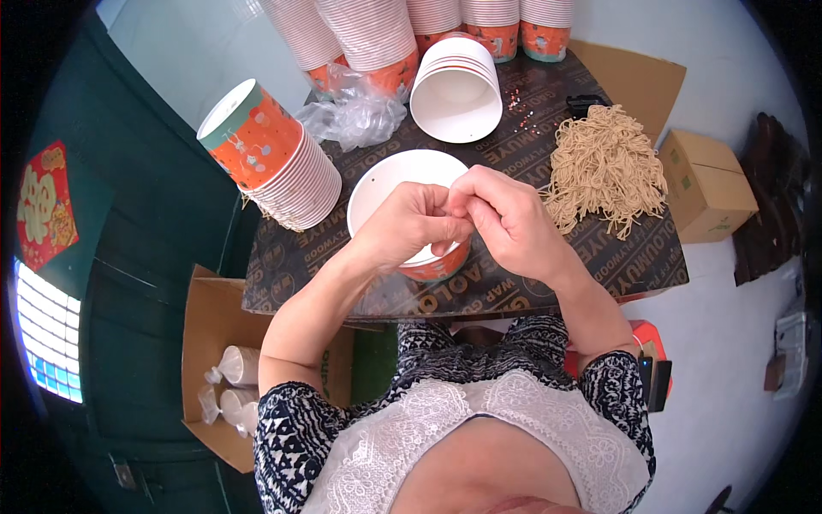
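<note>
An orange paper bucket with a white inside [383, 180] stands mouth up on the dark table in front of me. Over its mouth, my left hand [413, 221] and my right hand [511, 224] meet, fingertips pinched close together. Whatever lies between the fingers is too small or hidden to name. One tiny dark speck shows on the bucket's inner wall. To the right of my hands lies a heap of beige cords [606, 167]. Beyond the bucket, a few nested paper buckets [456, 94] lie on their side with the white opening toward me.
At the left table edge leans an upside-down bucket stack [274, 163]; more tall stacks [368, 38] line the back. A crumpled clear plastic bag [358, 110], tiny coloured bits [524, 118] and a black object [586, 104] lie around. Cardboard boxes [706, 184] flank the table [291, 265].
</note>
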`<action>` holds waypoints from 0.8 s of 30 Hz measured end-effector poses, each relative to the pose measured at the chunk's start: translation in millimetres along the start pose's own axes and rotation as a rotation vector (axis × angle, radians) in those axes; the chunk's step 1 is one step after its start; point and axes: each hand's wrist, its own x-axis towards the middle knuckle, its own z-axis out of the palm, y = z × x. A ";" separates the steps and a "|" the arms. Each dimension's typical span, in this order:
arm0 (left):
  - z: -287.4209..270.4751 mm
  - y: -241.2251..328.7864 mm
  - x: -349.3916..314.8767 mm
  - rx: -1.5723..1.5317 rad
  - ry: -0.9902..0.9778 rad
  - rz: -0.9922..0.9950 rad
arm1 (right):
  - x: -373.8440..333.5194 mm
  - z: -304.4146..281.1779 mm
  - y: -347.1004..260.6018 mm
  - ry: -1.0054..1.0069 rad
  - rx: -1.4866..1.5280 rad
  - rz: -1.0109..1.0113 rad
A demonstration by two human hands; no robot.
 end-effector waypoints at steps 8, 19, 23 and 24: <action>-7.5 -3.4 -1.6 -0.095 -0.004 -0.046 | -18.8 -3.9 9.9 0.047 -0.245 -0.055; -8.8 -2.8 -2.2 -0.085 -0.035 -0.039 | -26.4 5.6 10.4 0.022 -0.160 -0.037; -8.7 -4.6 -2.4 -0.078 -0.061 -0.026 | -27.8 7.0 14.0 0.023 -0.120 -0.040; -8.2 -4.4 -2.3 -0.075 -0.060 -0.022 | -28.3 6.9 14.3 0.023 -0.121 -0.040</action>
